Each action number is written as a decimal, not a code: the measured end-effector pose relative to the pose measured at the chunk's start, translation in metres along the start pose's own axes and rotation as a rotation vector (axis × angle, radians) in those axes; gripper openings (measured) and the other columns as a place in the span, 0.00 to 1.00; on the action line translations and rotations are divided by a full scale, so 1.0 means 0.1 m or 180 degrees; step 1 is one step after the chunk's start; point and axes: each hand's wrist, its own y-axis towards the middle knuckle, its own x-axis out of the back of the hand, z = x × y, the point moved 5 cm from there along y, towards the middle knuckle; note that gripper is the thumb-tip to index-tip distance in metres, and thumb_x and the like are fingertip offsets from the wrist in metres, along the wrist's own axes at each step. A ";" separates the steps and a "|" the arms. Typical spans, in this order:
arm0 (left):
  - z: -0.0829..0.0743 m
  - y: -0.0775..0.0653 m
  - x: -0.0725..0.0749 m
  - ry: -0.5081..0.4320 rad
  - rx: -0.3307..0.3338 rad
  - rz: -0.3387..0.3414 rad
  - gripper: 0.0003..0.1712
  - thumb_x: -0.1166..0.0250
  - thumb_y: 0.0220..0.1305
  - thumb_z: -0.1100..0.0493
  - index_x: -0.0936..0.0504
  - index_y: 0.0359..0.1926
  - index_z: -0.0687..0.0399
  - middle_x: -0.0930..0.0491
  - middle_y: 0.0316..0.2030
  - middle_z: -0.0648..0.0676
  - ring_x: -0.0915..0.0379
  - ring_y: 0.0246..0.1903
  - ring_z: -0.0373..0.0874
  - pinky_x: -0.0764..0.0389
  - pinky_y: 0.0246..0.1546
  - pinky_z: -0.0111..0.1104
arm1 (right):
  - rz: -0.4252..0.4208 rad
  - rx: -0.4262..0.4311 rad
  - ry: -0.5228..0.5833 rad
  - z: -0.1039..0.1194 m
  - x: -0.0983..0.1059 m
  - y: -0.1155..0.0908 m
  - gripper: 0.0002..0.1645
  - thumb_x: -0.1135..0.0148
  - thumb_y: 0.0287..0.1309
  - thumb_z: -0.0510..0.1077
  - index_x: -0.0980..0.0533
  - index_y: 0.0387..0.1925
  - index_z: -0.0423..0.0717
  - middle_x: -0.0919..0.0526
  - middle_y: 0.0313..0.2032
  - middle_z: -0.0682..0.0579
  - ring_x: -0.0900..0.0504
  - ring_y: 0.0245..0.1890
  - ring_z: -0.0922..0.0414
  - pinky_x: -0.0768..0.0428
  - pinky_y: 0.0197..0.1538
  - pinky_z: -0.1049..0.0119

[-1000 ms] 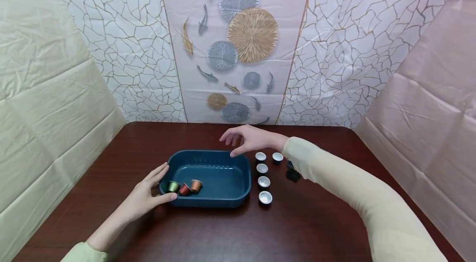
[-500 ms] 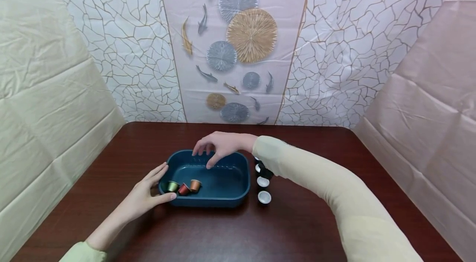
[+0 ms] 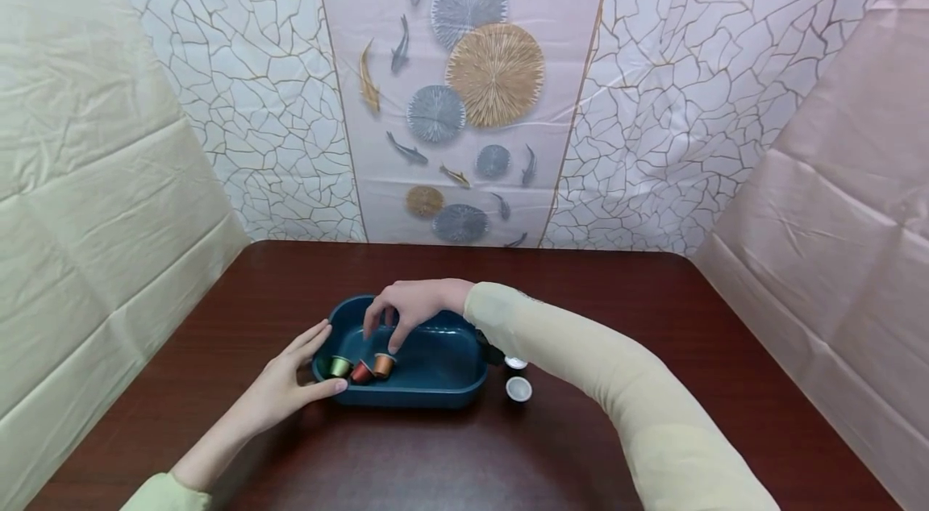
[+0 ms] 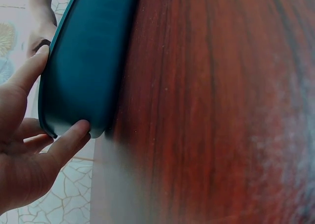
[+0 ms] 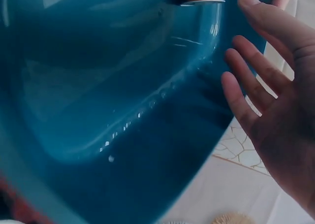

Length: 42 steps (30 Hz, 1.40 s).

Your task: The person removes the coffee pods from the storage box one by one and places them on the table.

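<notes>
A deep teal baking dish [image 3: 428, 396] lies on the table. Inside its front left part are a green coffee capsule [image 3: 339, 367], a red capsule [image 3: 361, 371] and an orange capsule [image 3: 385, 365], side by side. My left hand [image 3: 279, 384] touches the dish's left end, thumb at the front rim and fingers spread along the side; the left wrist view shows fingertips against its outer wall. My right hand [image 3: 410, 307] hangs over the dish with loosely bent fingers. Its thumb is close to the orange capsule, which the right wrist view shows apart from the fingertips.
Right of the dish, a light-topped capsule [image 3: 518, 389] stands on the dark red-brown table [image 3: 406, 454]. Another light-topped capsule [image 3: 515, 363] is partly covered by my right sleeve [image 3: 581, 358]. Patterned cloth [image 3: 464, 92] hangs behind the table.
My right hand has moved left and down, from the dish's back right corner to above the orange capsule. The right sleeve now covers several light-topped capsules. My left hand stays put.
</notes>
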 end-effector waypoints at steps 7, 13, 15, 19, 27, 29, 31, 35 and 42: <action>0.01 0.00 -0.01 -0.0027 -0.0041 -0.0029 0.53 0.28 0.57 0.44 0.41 0.73 0.69 0.44 0.75 0.65 0.33 0.67 0.64 0.18 0.53 0.45 | 0.0218 -0.0123 0.0149 -0.03 -0.12 0.11 0.21 0.29 0.57 0.45 0.19 0.54 0.59 0.19 0.56 0.57 0.20 0.53 0.61 0.20 0.54 0.73; 0.02 0.00 -0.01 0.0028 -0.0012 -0.0044 0.53 0.28 0.57 0.44 0.40 0.73 0.68 0.43 0.75 0.65 0.34 0.67 0.63 0.18 0.53 0.47 | 0.0406 -0.0208 0.0213 -0.05 -0.23 0.18 0.22 0.28 0.56 0.46 0.19 0.54 0.58 0.18 0.54 0.58 0.20 0.50 0.64 0.21 0.53 0.75; 0.02 0.00 -0.01 0.0025 0.0009 -0.0034 0.53 0.28 0.57 0.44 0.41 0.73 0.68 0.44 0.75 0.64 0.33 0.67 0.64 0.18 0.54 0.47 | 0.0461 -0.0218 0.0223 -0.07 -0.26 0.20 0.23 0.28 0.56 0.45 0.19 0.54 0.57 0.18 0.52 0.58 0.20 0.48 0.64 0.21 0.52 0.75; 0.02 0.01 -0.01 -0.0025 0.0029 -0.0013 0.53 0.28 0.57 0.43 0.41 0.73 0.67 0.44 0.75 0.64 0.33 0.67 0.64 0.18 0.54 0.46 | 0.0547 -0.0244 0.0197 -0.12 -0.30 0.22 0.26 0.27 0.55 0.44 0.21 0.57 0.57 0.18 0.50 0.58 0.21 0.46 0.65 0.22 0.51 0.76; 0.02 0.00 -0.01 -0.0008 -0.0018 -0.0033 0.53 0.28 0.57 0.43 0.41 0.73 0.67 0.44 0.75 0.64 0.35 0.68 0.63 0.18 0.53 0.46 | 0.0569 -0.0173 0.0264 -0.17 -0.30 0.23 0.24 0.27 0.54 0.43 0.20 0.54 0.55 0.19 0.47 0.57 0.21 0.45 0.63 0.22 0.50 0.75; 0.02 0.00 -0.01 0.0011 -0.0025 -0.0043 0.53 0.28 0.57 0.43 0.40 0.73 0.67 0.44 0.75 0.64 0.36 0.69 0.63 0.19 0.54 0.47 | 0.0564 -0.0170 0.0289 -0.17 -0.30 0.23 0.22 0.27 0.54 0.43 0.19 0.52 0.55 0.19 0.46 0.57 0.22 0.44 0.63 0.22 0.49 0.76; 0.02 0.00 -0.02 0.0027 -0.0027 -0.0042 0.53 0.28 0.57 0.43 0.40 0.73 0.67 0.44 0.75 0.64 0.37 0.69 0.63 0.19 0.54 0.47 | 0.0563 -0.0171 0.0312 -0.16 -0.30 0.24 0.21 0.27 0.54 0.42 0.19 0.51 0.55 0.19 0.44 0.57 0.22 0.42 0.63 0.22 0.47 0.75; 0.02 0.01 -0.02 0.0055 -0.0023 -0.0041 0.53 0.28 0.57 0.42 0.40 0.73 0.67 0.43 0.75 0.64 0.38 0.70 0.63 0.19 0.54 0.48 | 0.0556 -0.0179 0.0336 -0.15 -0.31 0.25 0.19 0.27 0.54 0.41 0.19 0.49 0.53 0.18 0.41 0.57 0.23 0.39 0.64 0.22 0.44 0.75; 0.02 0.01 -0.01 0.0055 -0.0002 -0.0022 0.53 0.28 0.57 0.42 0.40 0.73 0.67 0.43 0.75 0.64 0.40 0.70 0.63 0.19 0.54 0.48 | 0.0521 -0.0201 0.0387 -0.16 -0.31 0.29 0.16 0.28 0.55 0.42 0.20 0.45 0.52 0.19 0.40 0.57 0.23 0.38 0.64 0.23 0.42 0.74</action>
